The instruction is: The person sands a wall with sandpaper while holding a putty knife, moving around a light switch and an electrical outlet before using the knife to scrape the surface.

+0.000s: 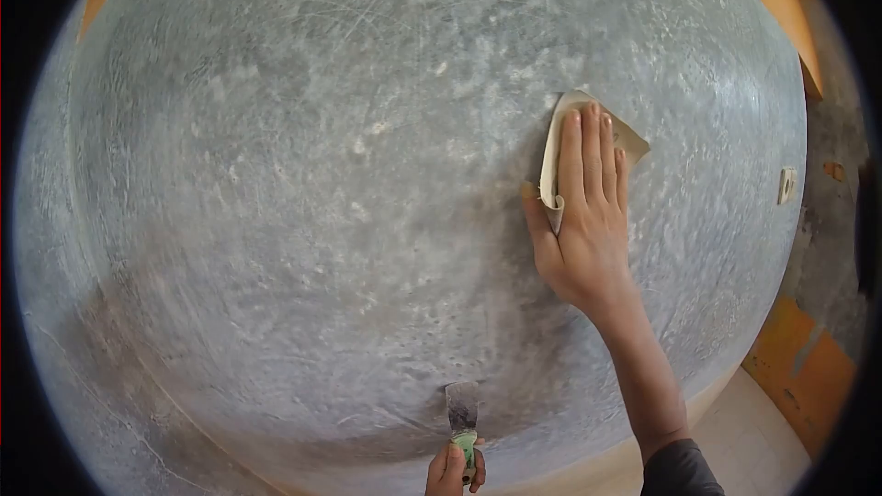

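Note:
My right hand (591, 211) lies flat on a sheet of sandpaper (630, 140), pressing it against the grey wall (367, 174). The fingers point up and the thumb is spread to the left. One lower edge of the sheet curls beside the thumb. At the bottom centre my left hand (450, 472) is wrapped round the green handle of a putty knife (463, 407). The knife's blade points up, close to the wall; whether it touches is hard to tell.
A pale wall socket (787, 186) sits at the right edge of the wall. Orange-painted surfaces (799, 372) show at lower right and in the upper corners. Pale floor (749, 422) is visible at lower right. A wall corner runs down the left side.

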A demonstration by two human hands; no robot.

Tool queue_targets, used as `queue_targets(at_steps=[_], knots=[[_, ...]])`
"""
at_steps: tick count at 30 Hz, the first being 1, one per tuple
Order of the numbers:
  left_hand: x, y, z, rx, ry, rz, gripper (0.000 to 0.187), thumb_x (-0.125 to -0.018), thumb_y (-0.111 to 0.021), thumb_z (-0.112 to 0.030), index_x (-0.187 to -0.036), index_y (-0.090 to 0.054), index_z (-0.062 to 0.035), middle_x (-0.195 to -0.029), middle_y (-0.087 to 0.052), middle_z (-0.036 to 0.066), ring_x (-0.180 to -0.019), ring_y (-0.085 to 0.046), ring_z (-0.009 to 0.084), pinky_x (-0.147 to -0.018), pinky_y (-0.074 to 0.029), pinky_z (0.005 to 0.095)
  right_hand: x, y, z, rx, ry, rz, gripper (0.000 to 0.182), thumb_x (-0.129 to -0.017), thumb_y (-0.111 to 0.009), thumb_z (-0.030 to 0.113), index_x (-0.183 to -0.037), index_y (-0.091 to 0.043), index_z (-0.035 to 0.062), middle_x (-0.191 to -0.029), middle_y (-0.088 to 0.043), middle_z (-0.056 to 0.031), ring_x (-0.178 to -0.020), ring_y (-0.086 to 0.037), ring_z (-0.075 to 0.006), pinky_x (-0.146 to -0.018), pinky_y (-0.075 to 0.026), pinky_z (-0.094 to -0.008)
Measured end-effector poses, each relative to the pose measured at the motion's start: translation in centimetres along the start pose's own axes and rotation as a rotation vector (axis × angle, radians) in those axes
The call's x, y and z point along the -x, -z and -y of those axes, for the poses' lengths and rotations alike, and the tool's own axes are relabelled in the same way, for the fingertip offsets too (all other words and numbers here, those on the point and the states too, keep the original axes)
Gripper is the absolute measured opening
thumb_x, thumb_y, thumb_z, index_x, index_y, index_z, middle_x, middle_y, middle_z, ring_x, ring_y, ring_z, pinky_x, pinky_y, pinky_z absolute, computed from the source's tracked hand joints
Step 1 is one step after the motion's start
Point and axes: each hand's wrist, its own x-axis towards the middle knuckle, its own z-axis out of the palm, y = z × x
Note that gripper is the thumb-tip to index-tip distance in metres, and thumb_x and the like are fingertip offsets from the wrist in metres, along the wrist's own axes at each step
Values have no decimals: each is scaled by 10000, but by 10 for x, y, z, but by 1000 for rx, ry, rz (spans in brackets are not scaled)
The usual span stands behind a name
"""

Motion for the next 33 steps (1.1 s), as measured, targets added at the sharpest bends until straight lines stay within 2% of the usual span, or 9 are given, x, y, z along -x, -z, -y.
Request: queue_targets(at_steps=[3, 9, 11, 15, 17, 20, 24, 26, 33], knots=[[4, 15, -13, 30, -37, 14, 578, -999, -297, -474, -1179, -504, 35, -615, -419, -6, -458, -384, 78, -411, -326, 219, 32, -13, 23, 36, -59, -32, 671, -939, -459, 276, -1450, -172, -49, -1507, -158, -260, -1412, -99, -410, -1132, -94, -529], [13, 49, -21, 33, 95, -31, 561, -1002, -316, -452, -1202, -494, 41, -635, -408, -6, -461, -386, 82, -413, -332, 222, 109, -30, 55, 40, -45, 215, 694, -914, -434, 323, -1411, -220, -112, -1469, -203, -318, -1391, -138, -458, -1117, -109, -557], [15, 53, -26, 43, 49, -7, 529, -1002, -311, -457, -1058, -541, 17, -617, -397, -3, -455, -383, 88, -409, -325, 226, 57, -22, 42, 85, -40, 28, 726, -898, -456, 318, -1420, -188, -110, -1475, -178, -323, -1398, -118, -450, -1121, -91, -561], [14, 64, -30, 82, -11, 44, 495, -1003, -303, -458, -869, -520, -35, -601, -395, 1, -446, -376, 93, -399, -314, 233, -8, -7, 60, 29, -91, -42, 726, -909, -446, 324, -1436, -160, -84, -1497, -157, -287, -1413, -105, -406, -1138, -78, -530], [15, 67, -33, 36, -14, 19, 481, -1005, -291, -460, -754, -449, -81, -589, -391, 1, -442, -370, 95, -391, -306, 239, -6, -4, 91, 98, 136, 314, 697, -928, -441, 321, -1447, -161, -50, -1518, -148, -236, -1424, -99, -354, -1151, -91, -490], [14, 76, -29, 43, -39, 48, 473, -1003, -306, -454, -852, -499, -49, -590, -389, 1, -444, -370, 93, -392, -310, 234, 7, -12, 105, 88, 388, 352, 655, -935, -429, 294, -1444, -184, -37, -1518, -179, -209, -1422, -133, -328, -1157, -113, -461], [12, 77, -28, 83, -25, 38, 468, -999, -327, -450, -991, -517, -22, -594, -391, 1, -447, -374, 92, -397, -319, 227, -54, -1, 89, -11, 194, -7, 636, -936, -443, 273, -1446, -211, -27, -1499, -221, -230, -1402, -189, -360, -1147, -132, -488], [10, 80, -25, 83, -16, 71, 477, -996, -345, -444, -1113, -497, -7, -598, -389, -1, -450, -379, 91, -398, -326, 222, -48, -4, 99, 19, 226, 20, 613, -943, -436, 274, -1440, -236, -23, -1494, -236, -228, -1399, -198, -364, -1140, -164, -489], [13, 75, -24, 77, 22, 56, 489, -992, -343, -459, -1124, -498, -14, -595, -375, -9, -455, -383, 85, -391, -324, 219, -52, -7, 107, 71, 259, -44, 621, -884, -526, 220, -1403, -310, -45, -1455, -313, -241, -1371, -275, -374, -1105, -264, -506]])
